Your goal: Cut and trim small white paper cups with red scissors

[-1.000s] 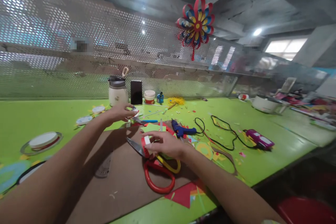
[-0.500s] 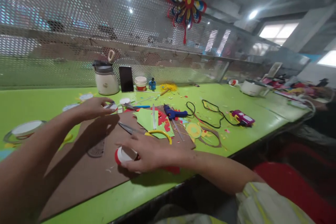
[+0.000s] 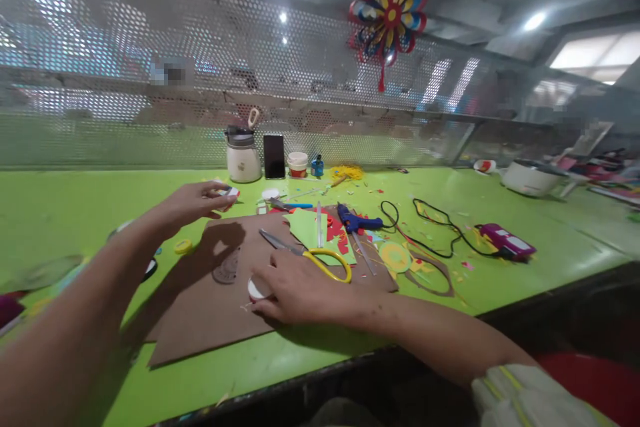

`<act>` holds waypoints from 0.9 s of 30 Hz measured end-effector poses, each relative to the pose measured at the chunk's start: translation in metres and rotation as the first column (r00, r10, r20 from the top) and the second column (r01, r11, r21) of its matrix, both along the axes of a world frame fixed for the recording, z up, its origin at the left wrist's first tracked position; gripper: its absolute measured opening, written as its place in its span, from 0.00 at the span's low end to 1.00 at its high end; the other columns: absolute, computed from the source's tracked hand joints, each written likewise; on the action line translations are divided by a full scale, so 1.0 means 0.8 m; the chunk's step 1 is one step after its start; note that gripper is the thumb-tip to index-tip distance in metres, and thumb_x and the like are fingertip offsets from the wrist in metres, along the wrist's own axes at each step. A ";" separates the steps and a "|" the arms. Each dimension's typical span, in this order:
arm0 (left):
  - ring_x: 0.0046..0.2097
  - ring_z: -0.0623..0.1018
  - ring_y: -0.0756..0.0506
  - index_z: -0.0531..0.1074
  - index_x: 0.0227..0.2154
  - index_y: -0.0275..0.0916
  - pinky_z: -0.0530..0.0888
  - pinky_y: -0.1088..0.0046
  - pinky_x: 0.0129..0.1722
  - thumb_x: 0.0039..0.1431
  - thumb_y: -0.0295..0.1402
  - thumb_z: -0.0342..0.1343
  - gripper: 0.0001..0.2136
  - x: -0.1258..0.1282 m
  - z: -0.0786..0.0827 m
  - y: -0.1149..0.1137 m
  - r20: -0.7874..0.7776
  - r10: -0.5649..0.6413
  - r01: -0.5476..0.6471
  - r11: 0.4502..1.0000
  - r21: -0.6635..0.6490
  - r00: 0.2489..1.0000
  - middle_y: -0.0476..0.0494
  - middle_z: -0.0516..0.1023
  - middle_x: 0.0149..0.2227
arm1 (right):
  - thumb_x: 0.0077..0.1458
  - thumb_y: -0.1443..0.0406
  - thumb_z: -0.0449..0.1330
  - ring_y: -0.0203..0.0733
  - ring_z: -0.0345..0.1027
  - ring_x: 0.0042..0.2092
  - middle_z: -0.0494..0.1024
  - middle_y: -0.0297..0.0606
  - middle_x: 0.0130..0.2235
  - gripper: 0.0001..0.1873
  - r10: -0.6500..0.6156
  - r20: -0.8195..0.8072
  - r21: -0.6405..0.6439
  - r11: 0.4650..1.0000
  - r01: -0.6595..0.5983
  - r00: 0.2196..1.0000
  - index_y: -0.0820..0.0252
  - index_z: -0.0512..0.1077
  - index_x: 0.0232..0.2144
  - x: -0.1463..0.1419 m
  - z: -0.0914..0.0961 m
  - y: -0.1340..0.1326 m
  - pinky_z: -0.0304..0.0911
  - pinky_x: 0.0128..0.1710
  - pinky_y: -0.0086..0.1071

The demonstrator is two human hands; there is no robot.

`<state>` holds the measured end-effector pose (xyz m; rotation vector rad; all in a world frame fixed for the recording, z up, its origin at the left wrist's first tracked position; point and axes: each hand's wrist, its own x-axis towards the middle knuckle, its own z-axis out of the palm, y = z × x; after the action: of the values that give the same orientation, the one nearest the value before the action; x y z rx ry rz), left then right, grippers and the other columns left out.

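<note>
My right hand (image 3: 295, 290) lies on the brown cardboard sheet (image 3: 200, 320), its fingers curled over a small white roll (image 3: 257, 289). Just behind it are yellow-handled scissors (image 3: 327, 265), resting partly on green paper (image 3: 307, 227). My left hand (image 3: 193, 203) hovers above the far left corner of the cardboard. Its fingertips pinch a small white and red round piece (image 3: 230, 191).
On the green table (image 3: 75, 213) lie a blue glue gun (image 3: 356, 220), a black cable (image 3: 425, 230), a purple device (image 3: 506, 241) and paper scraps. A jar (image 3: 243, 157), a phone (image 3: 274, 155) and a cup (image 3: 299, 163) stand against the perforated screen. A paper pinwheel (image 3: 390, 10) hangs above.
My right hand drew the white roll away from the scissors toward the cardboard's near side. My left hand stayed raised at the far left with its small piece. The view shifted.
</note>
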<state>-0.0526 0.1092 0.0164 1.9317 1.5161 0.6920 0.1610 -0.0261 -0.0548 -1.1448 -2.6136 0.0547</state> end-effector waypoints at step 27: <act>0.49 0.76 0.40 0.69 0.53 0.38 0.76 0.55 0.46 0.63 0.37 0.56 0.17 0.267 -0.083 0.033 -0.484 -0.449 0.583 0.794 0.170 0.752 0.38 0.73 0.53 | 0.63 0.61 0.60 0.46 0.72 0.47 0.74 0.42 0.50 0.15 -0.513 0.013 -0.080 0.855 0.512 0.858 0.62 0.71 0.49 0.296 -0.044 0.112 0.70 0.46 0.45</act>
<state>0.1614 0.1353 -0.0502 2.7368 1.0126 0.2713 0.3979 0.0639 -0.0897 -1.8270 -2.2239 0.0533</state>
